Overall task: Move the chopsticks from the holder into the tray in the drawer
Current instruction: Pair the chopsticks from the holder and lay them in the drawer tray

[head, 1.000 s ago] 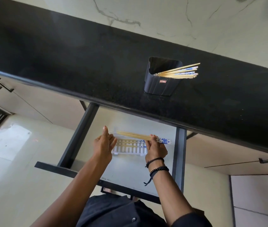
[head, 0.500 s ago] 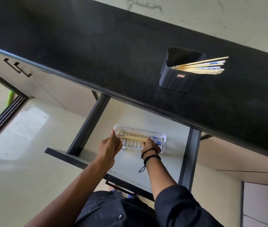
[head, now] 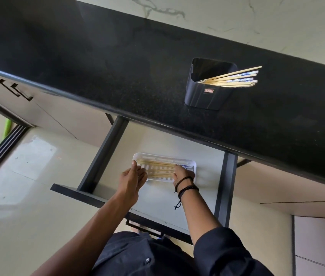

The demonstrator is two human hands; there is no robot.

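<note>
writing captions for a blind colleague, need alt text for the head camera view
Both hands, left hand and right hand, settle chopsticks into a white tray inside an open drawer. Above, on the black countertop, a black holder has more chopsticks leaning out to the right.

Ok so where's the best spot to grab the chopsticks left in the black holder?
Pinch the chopsticks in the holder by the patterned ends jutting past the black holder rim. They lean right as a fanned bundle, so come from above on the right and draw them out along their slant.
</note>
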